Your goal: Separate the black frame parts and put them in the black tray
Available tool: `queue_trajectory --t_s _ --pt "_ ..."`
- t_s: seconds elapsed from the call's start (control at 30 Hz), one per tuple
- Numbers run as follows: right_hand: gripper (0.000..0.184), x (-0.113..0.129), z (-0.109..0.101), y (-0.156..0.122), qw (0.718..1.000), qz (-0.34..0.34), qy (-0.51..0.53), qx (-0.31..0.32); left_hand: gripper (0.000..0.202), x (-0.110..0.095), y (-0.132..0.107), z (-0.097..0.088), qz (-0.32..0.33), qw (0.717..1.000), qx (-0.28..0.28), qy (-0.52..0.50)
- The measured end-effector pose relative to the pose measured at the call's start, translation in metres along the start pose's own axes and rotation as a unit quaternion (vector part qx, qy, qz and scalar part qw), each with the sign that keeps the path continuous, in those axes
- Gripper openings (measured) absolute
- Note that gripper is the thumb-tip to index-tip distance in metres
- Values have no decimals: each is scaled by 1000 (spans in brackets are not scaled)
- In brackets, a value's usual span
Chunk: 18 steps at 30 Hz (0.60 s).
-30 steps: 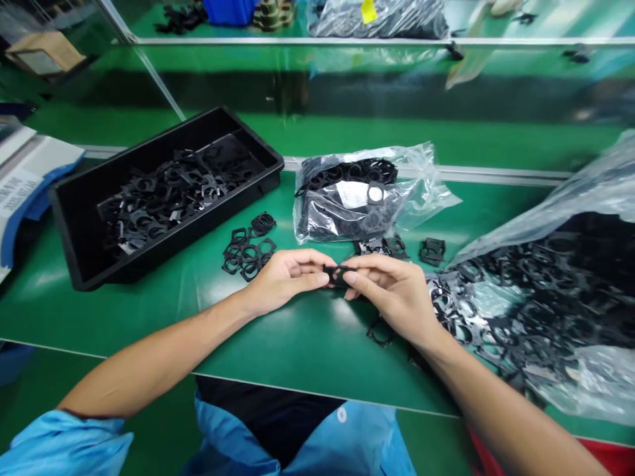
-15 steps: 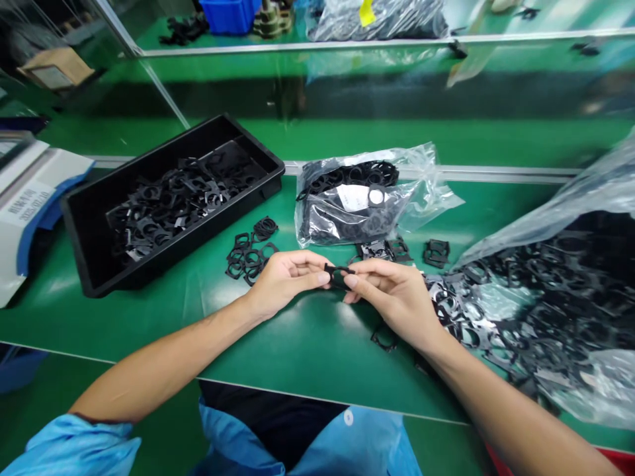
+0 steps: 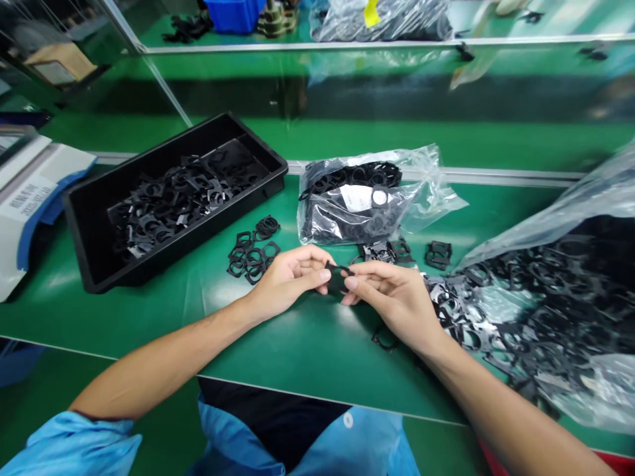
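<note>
My left hand [image 3: 288, 281] and right hand [image 3: 397, 297] each pinch one end of a black frame [image 3: 337, 277], held just above the table [image 3: 297, 344] near the middle of its near edge. The grip is fingertips only (thin, slick plastic), so I judge that a twist could flick it loose, over that edge or into the spilled pile [image 3: 496, 311] toward the right edge, lost among lookalikes.

I count two hands, my left hand [image 3: 290, 277] and right hand [image 3: 397, 297], on one black frame part [image 3: 337, 279], one black tray [image 3: 149, 155], three clear bags (small bag [image 3: 367, 198], large bag [image 3: 570, 218], far bag [image 3: 381, 16]), one blue bin [image 3: 233, 10], and loose frames [image 3: 253, 251] too numerous to count.
</note>
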State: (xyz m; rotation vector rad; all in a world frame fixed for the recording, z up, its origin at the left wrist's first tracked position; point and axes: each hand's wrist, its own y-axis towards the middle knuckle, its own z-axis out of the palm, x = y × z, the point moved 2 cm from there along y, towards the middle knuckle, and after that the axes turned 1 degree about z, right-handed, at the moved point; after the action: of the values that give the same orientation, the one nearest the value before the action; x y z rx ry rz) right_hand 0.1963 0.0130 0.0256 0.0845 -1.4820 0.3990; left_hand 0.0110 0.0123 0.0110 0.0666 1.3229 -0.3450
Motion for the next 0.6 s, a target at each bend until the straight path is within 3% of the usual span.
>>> queue_trajectory --t_s 0.13,0.37,0.5,0.6 --pt "36 1 -1 -3 997 -48 -54 -21 31 1 -1 -1 -7 1000 8 14" --pt "33 -4 -5 1 988 -92 -118 -23 15 8 -2 -4 79 989 -24 120" --pt "18 0 -3 -4 967 -166 -192 -2 9 6 -4 -5 181 954 -26 238" --pt "19 2 0 -7 951 -212 -227 16 13 2 -5 -6 246 922 -24 299"
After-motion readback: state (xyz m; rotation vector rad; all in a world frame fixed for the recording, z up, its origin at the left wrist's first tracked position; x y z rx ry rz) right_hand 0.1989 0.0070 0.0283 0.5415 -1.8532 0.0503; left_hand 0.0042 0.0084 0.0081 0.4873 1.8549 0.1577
